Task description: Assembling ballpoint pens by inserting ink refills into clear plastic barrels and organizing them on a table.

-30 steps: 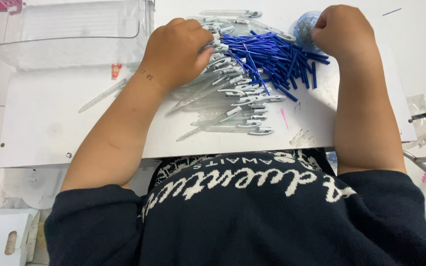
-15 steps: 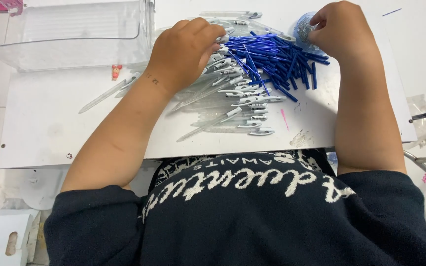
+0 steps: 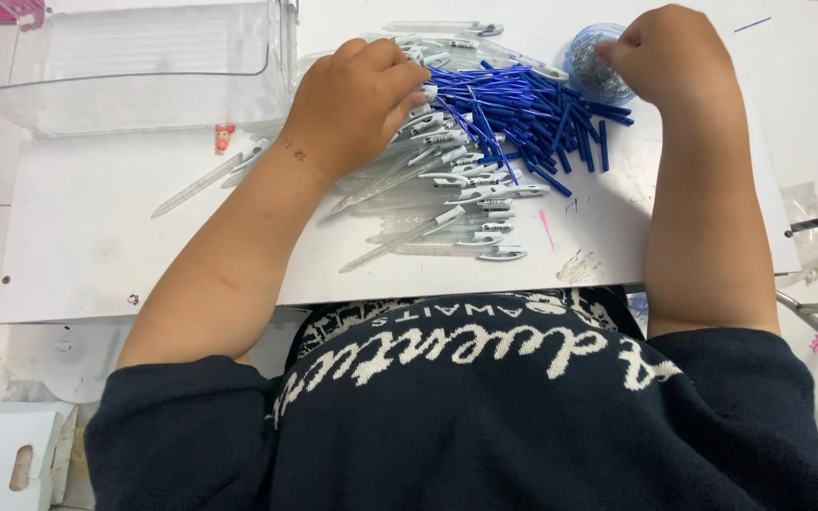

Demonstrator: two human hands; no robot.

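The thin refill tubes (image 3: 532,123) are deep blue. The pen barrels (image 3: 447,203) are clear with white clips. The small round cup (image 3: 598,71) is bluish, holding silvery bits. The surface (image 3: 97,246) is white. The bin (image 3: 125,57) is clear. The sweater (image 3: 485,426) is navy with white lettering.

A large clear plastic bin (image 3: 125,57) stands at the far left of the white work board (image 3: 97,246). Just in front of it lies a small red-and-pink figurine (image 3: 223,138). A pink mark (image 3: 544,229) shows on the board's near part. Off the board's right edge sits a crumpled clear plastic bag (image 3: 811,237) with a black stick across it. A white box (image 3: 7,459) occupies the lower left corner.
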